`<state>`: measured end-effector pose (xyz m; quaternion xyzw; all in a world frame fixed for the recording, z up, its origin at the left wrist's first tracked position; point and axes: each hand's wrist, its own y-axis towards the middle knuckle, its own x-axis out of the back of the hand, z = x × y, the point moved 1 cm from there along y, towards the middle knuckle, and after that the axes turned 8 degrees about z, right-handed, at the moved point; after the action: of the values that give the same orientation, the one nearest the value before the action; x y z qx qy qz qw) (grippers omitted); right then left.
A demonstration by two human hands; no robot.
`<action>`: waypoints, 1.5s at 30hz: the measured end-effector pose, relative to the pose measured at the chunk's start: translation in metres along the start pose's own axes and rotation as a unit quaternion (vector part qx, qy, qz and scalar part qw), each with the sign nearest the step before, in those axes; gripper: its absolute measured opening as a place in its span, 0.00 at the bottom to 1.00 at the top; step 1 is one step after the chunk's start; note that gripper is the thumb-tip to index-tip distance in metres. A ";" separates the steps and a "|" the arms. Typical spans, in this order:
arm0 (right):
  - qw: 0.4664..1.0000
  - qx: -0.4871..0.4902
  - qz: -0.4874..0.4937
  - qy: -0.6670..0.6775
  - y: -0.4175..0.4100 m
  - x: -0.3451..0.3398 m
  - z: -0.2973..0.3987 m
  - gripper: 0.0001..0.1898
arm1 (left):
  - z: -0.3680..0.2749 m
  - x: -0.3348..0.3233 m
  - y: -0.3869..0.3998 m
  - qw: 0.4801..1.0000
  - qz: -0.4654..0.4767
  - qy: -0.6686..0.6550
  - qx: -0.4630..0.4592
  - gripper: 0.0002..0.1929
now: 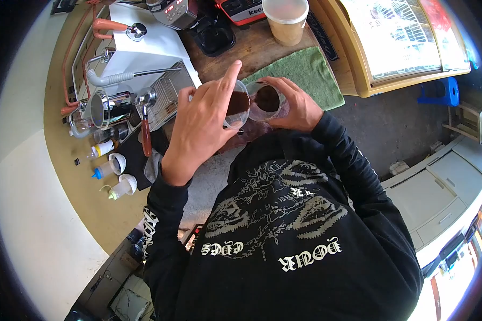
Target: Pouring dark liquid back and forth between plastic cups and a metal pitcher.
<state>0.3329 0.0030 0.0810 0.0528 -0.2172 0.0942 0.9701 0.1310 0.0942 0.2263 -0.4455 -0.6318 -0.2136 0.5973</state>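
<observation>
My left hand [205, 124] grips a clear plastic cup [237, 105] of dark brown liquid, its index finger raised. The cup is tilted, its rim against a second clear cup [267, 100], which my right hand [295, 106] holds around its side. Dark brown liquid shows in the second cup too. A thin stream seems to run between the rims, though it is hard to make out. Both cups are above the front of the wooden counter, beside a green cloth [301, 76].
An espresso machine with a drip tray [166, 90], steam wand [112, 77] and portafilter [146, 132] stands at left. Squeeze bottles [122, 187] lie below it in view. A grinder [172, 12] and a lidded plastic tub [286, 24] are at the back; a wood-framed display case [365, 80] is at right.
</observation>
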 end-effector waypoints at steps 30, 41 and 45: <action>0.999 0.003 -0.018 0.029 -0.002 0.001 0.000 0.47 | -0.013 0.000 0.003 0.999 -0.008 0.025 -0.018 0.60; 1.000 0.008 -0.021 0.003 -0.002 0.000 -0.001 0.48 | -0.005 0.001 0.005 1.000 -0.011 0.025 -0.005 0.60; 0.999 0.005 -0.021 0.028 -0.004 -0.002 0.000 0.48 | -0.008 -0.001 0.010 0.998 -0.042 0.047 -0.030 0.61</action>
<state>0.3319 -0.0010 0.0794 0.0590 -0.1880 0.0767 0.9774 0.1436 0.0922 0.2244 -0.4254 -0.6147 -0.2782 0.6031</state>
